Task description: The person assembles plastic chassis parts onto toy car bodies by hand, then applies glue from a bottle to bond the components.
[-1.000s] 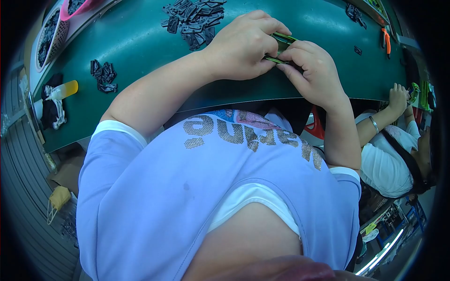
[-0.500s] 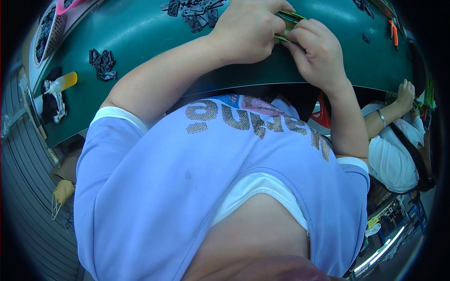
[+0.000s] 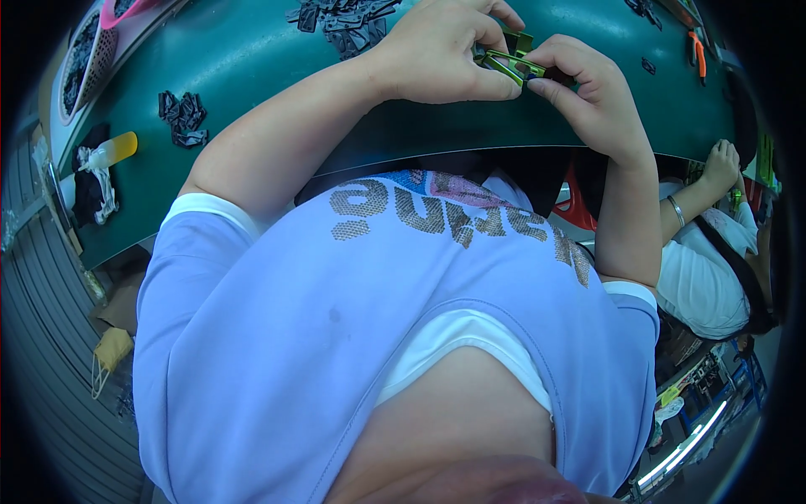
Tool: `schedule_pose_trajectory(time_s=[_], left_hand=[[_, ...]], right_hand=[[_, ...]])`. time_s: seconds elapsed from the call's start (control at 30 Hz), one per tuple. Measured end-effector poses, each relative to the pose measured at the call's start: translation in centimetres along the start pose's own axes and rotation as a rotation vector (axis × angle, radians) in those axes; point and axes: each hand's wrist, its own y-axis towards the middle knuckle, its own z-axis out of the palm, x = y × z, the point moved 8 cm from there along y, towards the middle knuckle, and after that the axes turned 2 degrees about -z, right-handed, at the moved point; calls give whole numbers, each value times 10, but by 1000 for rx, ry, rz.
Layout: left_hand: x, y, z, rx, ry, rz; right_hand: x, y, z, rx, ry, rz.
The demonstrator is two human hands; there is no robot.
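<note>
glossy green open-framed part held over a smooth green tabletop, long axis roughly left to right, slim angular bars, left hand gripping its left end, right hand pinching its right

Cool, bluish light falls fairly evenly over the pale shirt, with a soft sheen on the green surface toward the upper left. A lit tube glares white at lower right. Deep shadow lies beneath the surface's near edge. Fisheye distortion bows that edge; black vignetting swallows the corners, and details near the rim look soft.
</note>
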Motion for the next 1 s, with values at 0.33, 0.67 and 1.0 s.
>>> schedule_pose_trajectory(time_s=[0.33, 0.67, 1.0], left_hand=[[51, -7, 24, -43, -864, -269], [67, -15, 52, 26, -1246, -645], [59, -16, 52, 155, -1405, -703]], right_hand=[[-2, 2, -11, -271, 299, 16], [-25, -2, -3, -403, 400, 58], [-16, -11, -9, -479, 421, -20]])
